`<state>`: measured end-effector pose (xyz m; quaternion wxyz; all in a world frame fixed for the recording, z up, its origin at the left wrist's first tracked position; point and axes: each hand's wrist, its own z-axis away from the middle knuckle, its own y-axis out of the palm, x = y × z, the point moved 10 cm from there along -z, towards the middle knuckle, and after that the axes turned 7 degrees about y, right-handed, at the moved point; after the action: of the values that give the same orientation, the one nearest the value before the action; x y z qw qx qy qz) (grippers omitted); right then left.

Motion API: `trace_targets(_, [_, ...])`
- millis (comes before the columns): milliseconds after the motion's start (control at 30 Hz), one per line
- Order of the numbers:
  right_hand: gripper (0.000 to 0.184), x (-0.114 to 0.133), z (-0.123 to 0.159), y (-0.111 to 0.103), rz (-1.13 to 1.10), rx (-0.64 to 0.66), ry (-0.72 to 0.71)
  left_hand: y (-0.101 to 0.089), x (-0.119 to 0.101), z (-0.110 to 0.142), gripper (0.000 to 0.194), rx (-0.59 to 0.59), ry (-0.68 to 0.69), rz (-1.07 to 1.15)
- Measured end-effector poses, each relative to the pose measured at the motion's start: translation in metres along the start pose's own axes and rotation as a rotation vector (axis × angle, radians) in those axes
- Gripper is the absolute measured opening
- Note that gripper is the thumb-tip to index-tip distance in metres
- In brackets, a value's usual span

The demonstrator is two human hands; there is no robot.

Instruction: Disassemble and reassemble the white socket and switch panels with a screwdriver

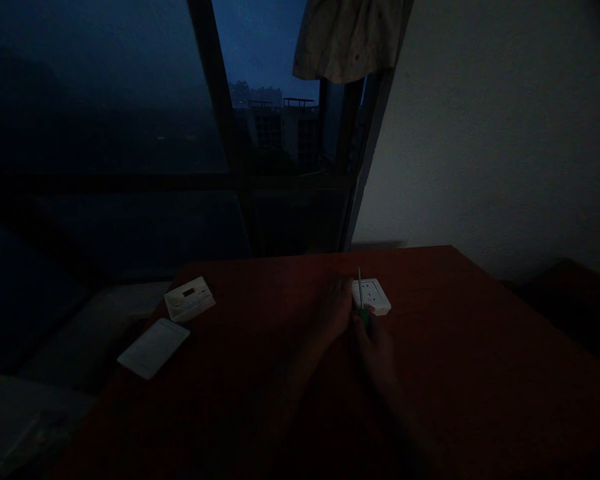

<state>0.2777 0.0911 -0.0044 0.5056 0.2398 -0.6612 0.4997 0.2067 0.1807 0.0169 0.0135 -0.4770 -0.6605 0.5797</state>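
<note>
A white wall socket (377, 297) with small dark slots lies on the reddish-brown table toward its far side. My left hand (341, 308) is at the socket's left edge, its fingers curled against it as if clasping that side; in the dark their tips are hard to make out. Closed around the green handle of a screwdriver (364, 316), my right hand (379, 343) rests just in front of the socket. The thin metal shaft points up and away, crossing in front of the socket's left part. Whether the tip touches anything cannot be seen.
On the table's left side lie a white box-like piece (190, 300) with a dark rectangular opening and a flat white packet or plate (154, 348) near the edge. Behind the table (430, 280) are a dark-framed window (234, 147), a hanging curtain (350, 40) and a pale wall (490, 133).
</note>
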Motion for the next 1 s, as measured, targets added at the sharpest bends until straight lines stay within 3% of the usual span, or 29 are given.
trace_targets(333, [0.041,0.002,0.001,0.0,0.045,0.003,-0.007,0.013,-0.003,-0.007,0.061,0.015,0.045,0.082])
trace_targets(533, [0.042,0.008,0.002,0.002,0.031,0.024,-0.06,0.004,0.006,0.007,0.064,-0.039,-0.015,0.109])
trace_targets(667, [0.043,0.008,0.003,0.01,0.06,0.072,-0.079,-0.029,0.013,0.037,0.057,-0.085,-0.094,0.073])
trace_targets(800, [0.041,0.006,0.004,0.02,0.134,0.123,-0.103,-0.08,0.02,0.082,0.047,-0.089,-0.088,0.012])
trace_targets(1000, [0.039,0.006,0.006,0.026,0.239,0.157,-0.125,-0.175,0.086,0.157,0.042,-0.147,-0.272,-0.368])
